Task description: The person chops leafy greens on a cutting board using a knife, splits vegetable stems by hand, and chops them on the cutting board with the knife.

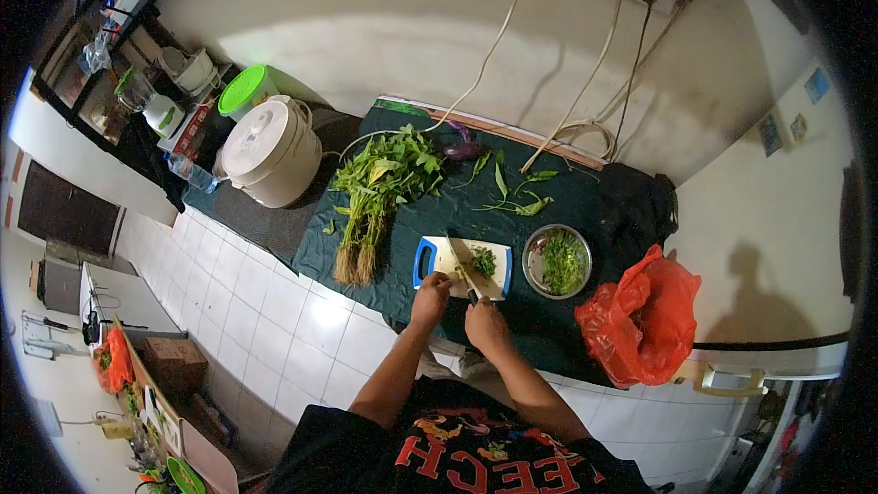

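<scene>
My right hand (487, 324) is wrapped round the dark handle of a knife (458, 257), whose blade lies slantwise over a white cutting board (498, 285) with a blue handle end. At the board's near left edge, my left hand (431, 300) is closed, its fingertips beside the blade; what it pinches is too small to make out. Chopped greens (483, 262) form a small heap to the right of the blade. A metal bowl (526, 267) right of the board holds more chopped greens (563, 261). Beyond the board to the left lies a bunch of leafy greens (389, 169) with roots on.
Loose leaves (530, 208) and a purple eggplant-like vegetable (462, 144) lie towards the wall. A red plastic bag (631, 329) stands at the right edge of the dark tablecloth (439, 210). At the left are a white rice cooker (272, 154) and a green-lidded tub (245, 91). Cords hang behind.
</scene>
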Motion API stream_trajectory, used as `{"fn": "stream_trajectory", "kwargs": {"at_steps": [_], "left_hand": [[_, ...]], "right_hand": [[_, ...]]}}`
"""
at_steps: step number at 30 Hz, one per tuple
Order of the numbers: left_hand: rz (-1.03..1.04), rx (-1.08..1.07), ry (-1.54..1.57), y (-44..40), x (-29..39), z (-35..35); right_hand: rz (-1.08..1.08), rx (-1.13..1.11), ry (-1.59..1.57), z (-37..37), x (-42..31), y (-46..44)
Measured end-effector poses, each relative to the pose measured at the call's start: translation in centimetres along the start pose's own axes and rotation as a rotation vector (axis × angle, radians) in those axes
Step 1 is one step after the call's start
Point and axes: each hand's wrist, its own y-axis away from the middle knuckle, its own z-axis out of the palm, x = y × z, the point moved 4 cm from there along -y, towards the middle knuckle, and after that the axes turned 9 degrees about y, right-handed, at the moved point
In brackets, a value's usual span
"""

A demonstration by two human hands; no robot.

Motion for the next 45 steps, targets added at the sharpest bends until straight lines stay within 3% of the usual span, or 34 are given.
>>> {"fn": "stream_trajectory", "kwargs": {"at_steps": [3,6,13,15,18,24,31,34,36,40,45], "left_hand": [[-0.104,-0.040,0.030,-0.2,0.1,-0.3],[-0.075,-0.038,0.084,-0.4,-0.7,-0.3],[-0.203,-0.008,0.038,-1.9,-0.4,-0.9],[-0.001,-0.135,-0.077,-2.4,-1.3,-0.3],[0.042,-0.139,-0.061,-2.4,-1.4,-0.2],[0.004,-0.089,-0.069,-1.9,-2.2,0.7],[-0.041,-0.037,-0.047,-2.0,-0.4,-0.1],[-0.039,-0.015,-0.006,-1.6,-0.2,-0.4],[-0.066,-0.006,-0.019,-1.7,-0.5,-0.2],[-0.095,0.031,0.021,-1.5,-1.0,0.0],[-0.027,0.012,-0.002,-1.2,-0.2,-0.4]], "right_hand": [[0.047,-0.026,-0.024,2.4,1.1,1.2],[0.006,-0.025,0.012,3.5,1.5,-0.2],[-0.004,-0.096,0.065,-0.1,-0.2,-0.2],[0.000,-0.041,0.024,0.3,0.1,1.4],[0.042,-0.016,0.024,2.2,1.1,1.5],[-0.045,-0.001,-0.002,0.3,0.4,0.4],[0.032,-0.034,0.082,2.1,1.4,0.3],[-0.078,0.095,0.036,0.5,0.2,-0.8],[0.014,-0.069,0.053,0.4,0.1,-0.9],[0.004,0.010,0.096,2.3,1.0,1.1],[-0.008,-0.046,-0.003,1.2,0.3,0.2]]}}
